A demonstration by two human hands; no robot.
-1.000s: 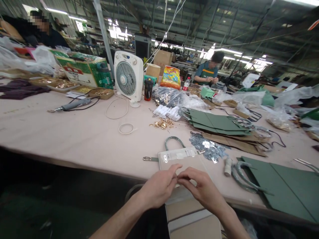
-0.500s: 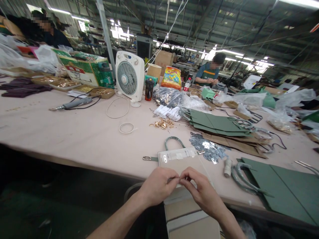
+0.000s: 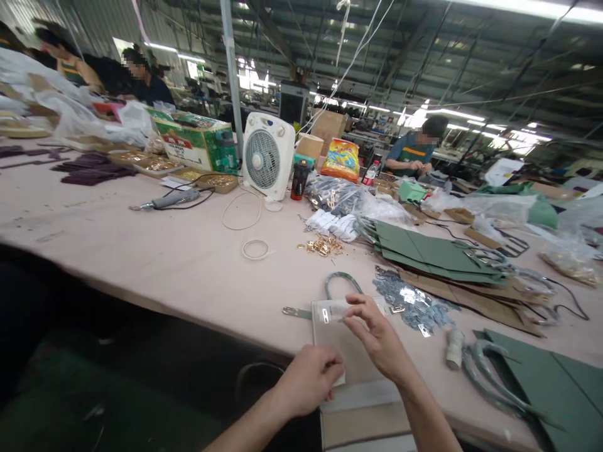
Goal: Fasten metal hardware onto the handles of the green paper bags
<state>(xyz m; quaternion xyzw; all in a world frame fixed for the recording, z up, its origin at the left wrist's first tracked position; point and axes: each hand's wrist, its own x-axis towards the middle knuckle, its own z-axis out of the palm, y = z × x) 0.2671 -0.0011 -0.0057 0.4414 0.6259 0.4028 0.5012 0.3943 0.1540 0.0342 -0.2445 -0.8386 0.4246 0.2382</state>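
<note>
Two hands appear mid-work on a bag (image 3: 326, 345) at the tabletop's (image 3: 198, 251) near edge: left hand's (image 3: 308, 380) hold unclear, right hand (image 3: 379, 339) narrowly parted, seemingly needing steadiness

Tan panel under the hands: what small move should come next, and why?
Perhaps the right hand should pinch the glossy strip near the top of the tan panel: it is curled close by, though contact is unclear, while the left hand is lower down.
</note>
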